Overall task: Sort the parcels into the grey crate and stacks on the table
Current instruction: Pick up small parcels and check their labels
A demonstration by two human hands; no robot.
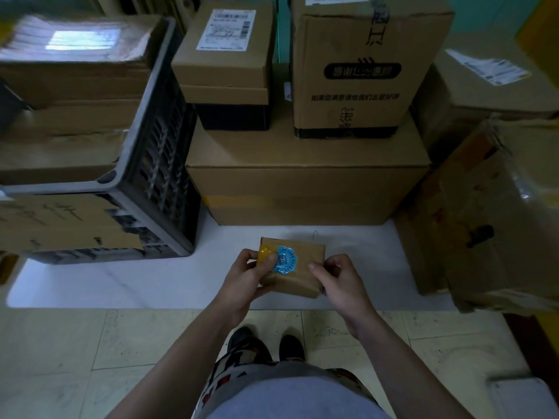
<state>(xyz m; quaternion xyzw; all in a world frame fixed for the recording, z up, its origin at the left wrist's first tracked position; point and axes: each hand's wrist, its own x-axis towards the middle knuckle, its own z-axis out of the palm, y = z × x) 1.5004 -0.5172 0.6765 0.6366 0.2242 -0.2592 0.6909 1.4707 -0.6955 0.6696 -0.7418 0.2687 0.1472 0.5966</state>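
Observation:
A small brown parcel (298, 267) with a round blue sticker and yellow tape is held over the front edge of the white table (151, 282). My left hand (246, 276) grips its left end, thumb on the sticker. My right hand (338, 279) grips its right end. The grey crate (163, 164) stands at the left, filled with flat cardboard parcels. Behind the small parcel a wide carton (305, 179) carries a stack of small boxes (225, 68) and a tall printed carton (360, 68).
A crumpled, taped carton (484, 219) stands at the right edge of the table, with a labelled box (490, 86) behind it. A loose cardboard sheet (60, 222) leans on the crate's front. Tiled floor and my shoes lie below the table edge.

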